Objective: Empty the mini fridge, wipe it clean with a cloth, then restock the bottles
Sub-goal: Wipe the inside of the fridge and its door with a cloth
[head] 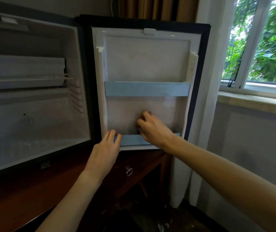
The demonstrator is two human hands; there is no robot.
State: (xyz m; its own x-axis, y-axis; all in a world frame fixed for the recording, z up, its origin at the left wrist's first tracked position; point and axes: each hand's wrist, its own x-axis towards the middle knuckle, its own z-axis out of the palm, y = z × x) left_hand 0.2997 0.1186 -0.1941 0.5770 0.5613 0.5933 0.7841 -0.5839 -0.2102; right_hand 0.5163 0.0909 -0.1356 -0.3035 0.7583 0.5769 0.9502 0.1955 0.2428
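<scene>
A white-lined mini fridge [33,97] with a black frame sits on a dark reddish wooden desk [16,198], its cavity bare of bottles. Its white plastic door [147,64] stands swung wide open, carrying two pale blue shelf rails [146,89] across the inner panel. The left hand [104,153] lies with straight fingers against the door's lower left corner, touching the end of the lower rail. The right hand [152,127] has curled fingers pressed to the inner panel just above the lower rail; whether it grips a cloth I cannot tell. A metal ring pull [129,171] hangs on the desk drawer. Beside the door hang white curtains [207,81], then a window [259,44] showing green foliage.
</scene>
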